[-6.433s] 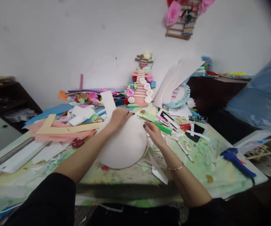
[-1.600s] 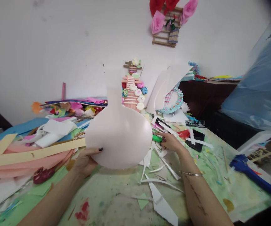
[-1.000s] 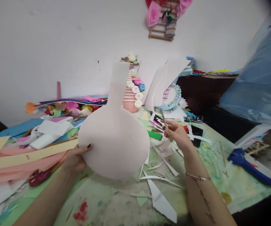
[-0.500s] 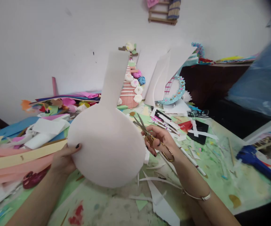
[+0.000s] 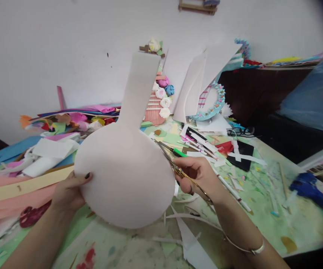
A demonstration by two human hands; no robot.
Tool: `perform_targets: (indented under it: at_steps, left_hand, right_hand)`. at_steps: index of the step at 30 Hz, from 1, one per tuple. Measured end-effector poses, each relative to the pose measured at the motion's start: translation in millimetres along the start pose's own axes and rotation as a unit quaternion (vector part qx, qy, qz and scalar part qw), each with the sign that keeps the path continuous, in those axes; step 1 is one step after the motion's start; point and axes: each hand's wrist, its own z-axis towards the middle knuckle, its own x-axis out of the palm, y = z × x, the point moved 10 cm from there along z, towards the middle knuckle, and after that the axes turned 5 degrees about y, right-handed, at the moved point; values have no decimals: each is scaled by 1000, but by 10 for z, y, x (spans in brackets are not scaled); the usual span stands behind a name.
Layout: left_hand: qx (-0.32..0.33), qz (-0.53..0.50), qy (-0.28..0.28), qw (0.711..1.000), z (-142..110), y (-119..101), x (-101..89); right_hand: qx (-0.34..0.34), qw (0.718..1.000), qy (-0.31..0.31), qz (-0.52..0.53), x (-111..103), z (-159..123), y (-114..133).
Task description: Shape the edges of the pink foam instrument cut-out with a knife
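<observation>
A white paper cutout with a round body and a long straight neck stands upright in front of me, above the table. My left hand pinches its left edge, thumb in front and fingers behind. In my right hand is a pair of gold-handled scissors, their blades lying along the cutout's upper right edge. Whether the blades grip the paper I cannot tell. Curved white paper offcuts lie on the green, paint-stained table below.
Behind the cutout leans a pink instrument-shaped craft with paper roses. Right of it stands a blue flower-trimmed ring. Pens, a black tablet-like slab and a blue glue gun lie to the right. Coloured paper is heaped left.
My right hand has turned the scissors, bringing their blades from pointing up beside the cutout to lying against its right edge. The view has tipped slightly down.
</observation>
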Motion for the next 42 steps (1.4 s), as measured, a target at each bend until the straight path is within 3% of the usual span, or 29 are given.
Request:
perform_targets:
  at_steps: [7, 14, 20, 25, 30, 33, 37, 42]
  left_hand:
    - [-4, -2, 6, 1000, 20, 7, -19]
    - [-14, 9, -1, 1000, 3, 3, 5]
    - [-3, 6, 3, 1000, 6, -4, 16]
    - [16, -9, 0, 1000, 33, -33, -23]
    - [34, -31, -18, 999, 24, -79, -59]
    - [44, -37, -26, 998, 25, -101, -67]
    - [53, -49, -31, 997, 29, -112, -61]
    - [60, -54, -45, 996, 9, -129, -60]
  right_hand:
    - [7, 999, 18, 28, 52, 22, 23]
    - [60, 998, -1, -8, 14, 6, -36]
    - [64, 997, -45, -21, -47, 17, -55]
    - [-10, 989, -144, -39, -255, -1, 85]
    - [-58, 977, -138, -149, -174, -12, 244]
    - [-53, 952, -163, -255, -143, -26, 256]
    - [-105, 876, -211, -421, -86, -71, 397]
    - [-179, 824, -230, -486, 2, -128, 498]
